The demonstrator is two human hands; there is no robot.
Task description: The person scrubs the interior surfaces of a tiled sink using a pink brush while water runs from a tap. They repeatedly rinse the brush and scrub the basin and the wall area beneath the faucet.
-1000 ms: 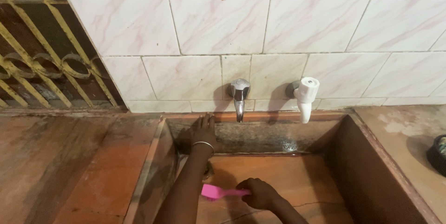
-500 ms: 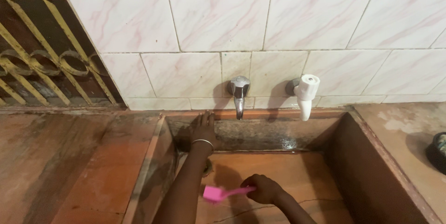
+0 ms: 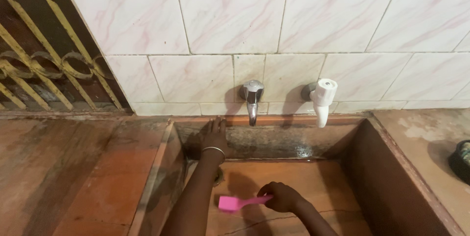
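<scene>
Left hand (image 3: 214,135) lies flat and open against the sink's back wall (image 3: 274,141), seemingly as a brace. Right hand (image 3: 280,197) is closed round the handle of a pink brush (image 3: 234,202), head down on the sink floor (image 3: 303,182), below two taps (image 3: 251,100).

No packages, labels, signs or screens in view.

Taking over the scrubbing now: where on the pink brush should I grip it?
Grip the pink brush by its narrow handle, coming from the right, as the right hand does now. The handle points right and the wide head lies left on the sink floor, leaving the head free.
</scene>
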